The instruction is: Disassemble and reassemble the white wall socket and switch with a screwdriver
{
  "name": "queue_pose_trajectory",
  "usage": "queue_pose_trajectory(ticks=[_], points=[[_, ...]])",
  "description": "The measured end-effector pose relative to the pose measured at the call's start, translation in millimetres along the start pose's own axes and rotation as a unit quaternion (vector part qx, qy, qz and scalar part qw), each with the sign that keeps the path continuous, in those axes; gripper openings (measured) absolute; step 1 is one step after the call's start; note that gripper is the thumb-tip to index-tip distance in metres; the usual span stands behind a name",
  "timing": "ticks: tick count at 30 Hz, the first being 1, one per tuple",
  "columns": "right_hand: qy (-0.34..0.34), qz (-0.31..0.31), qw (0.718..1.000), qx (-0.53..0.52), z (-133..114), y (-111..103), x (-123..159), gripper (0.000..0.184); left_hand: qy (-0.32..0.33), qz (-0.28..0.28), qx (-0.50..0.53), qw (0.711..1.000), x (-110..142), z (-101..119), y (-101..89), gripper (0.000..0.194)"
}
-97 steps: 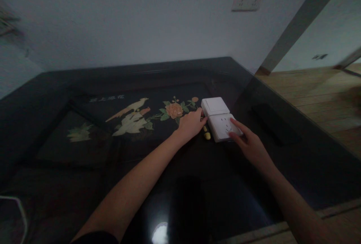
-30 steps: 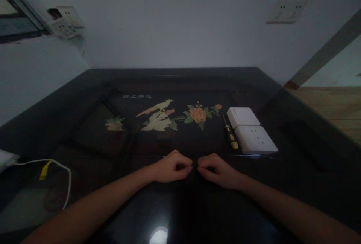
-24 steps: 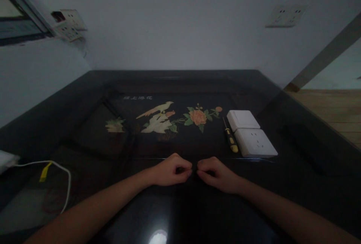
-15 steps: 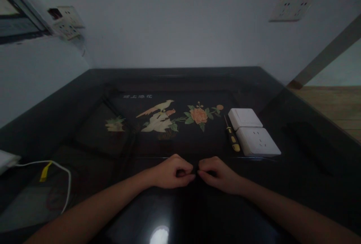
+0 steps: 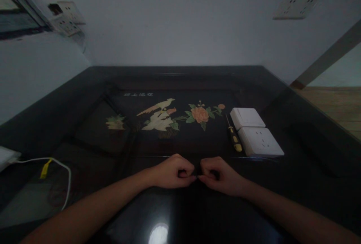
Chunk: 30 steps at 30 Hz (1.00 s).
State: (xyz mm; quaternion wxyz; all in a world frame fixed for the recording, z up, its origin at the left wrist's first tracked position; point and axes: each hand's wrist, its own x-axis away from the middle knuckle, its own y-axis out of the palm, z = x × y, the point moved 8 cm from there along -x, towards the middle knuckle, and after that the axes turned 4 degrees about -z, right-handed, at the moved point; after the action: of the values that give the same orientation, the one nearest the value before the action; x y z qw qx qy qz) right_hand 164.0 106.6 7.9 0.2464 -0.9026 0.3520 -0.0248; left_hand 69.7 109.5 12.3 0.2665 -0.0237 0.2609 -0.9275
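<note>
Left hand (image 5: 175,171) and right hand (image 5: 222,176) loosely curled, nothing held. Screwdriver (image 5: 234,138) lies beside socket box (image 5: 261,141), both on table (image 5: 175,214).

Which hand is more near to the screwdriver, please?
The right hand. It rests just nearer than the screwdriver and a little to its left; the left hand lies farther left.
</note>
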Motion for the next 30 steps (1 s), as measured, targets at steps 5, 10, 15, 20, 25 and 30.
queue_pose_trajectory(ticks=[5,10,15,20,25,30], points=[[0.008,0.020,1.000,0.004,1.9,-0.7,0.2,0.036,0.007,0.005,-0.003,1.000,0.6,1.2,0.0,0.034],[0.002,0.023,1.000,0.005,3.4,0.4,-0.5,0.036,0.007,0.003,-0.010,1.000,0.8,1.5,0.8,0.035],[-0.004,0.020,1.000,0.005,3.3,0.6,-1.1,0.036,0.004,-0.006,-0.014,1.000,0.9,0.3,2.1,0.037],[-0.004,0.015,1.000,0.010,2.5,0.9,-2.1,0.036,0.002,-0.006,-0.019,1.000,0.3,-0.6,2.1,0.038],[-0.004,0.005,1.000,0.013,4.6,3.2,-2.3,0.036,-0.003,-0.001,-0.021,1.000,0.0,-2.4,1.9,0.038],[-0.003,-0.002,1.000,0.010,6.4,4.0,-1.2,0.035,-0.015,0.000,-0.021,1.000,0.4,-4.4,1.9,0.039]])
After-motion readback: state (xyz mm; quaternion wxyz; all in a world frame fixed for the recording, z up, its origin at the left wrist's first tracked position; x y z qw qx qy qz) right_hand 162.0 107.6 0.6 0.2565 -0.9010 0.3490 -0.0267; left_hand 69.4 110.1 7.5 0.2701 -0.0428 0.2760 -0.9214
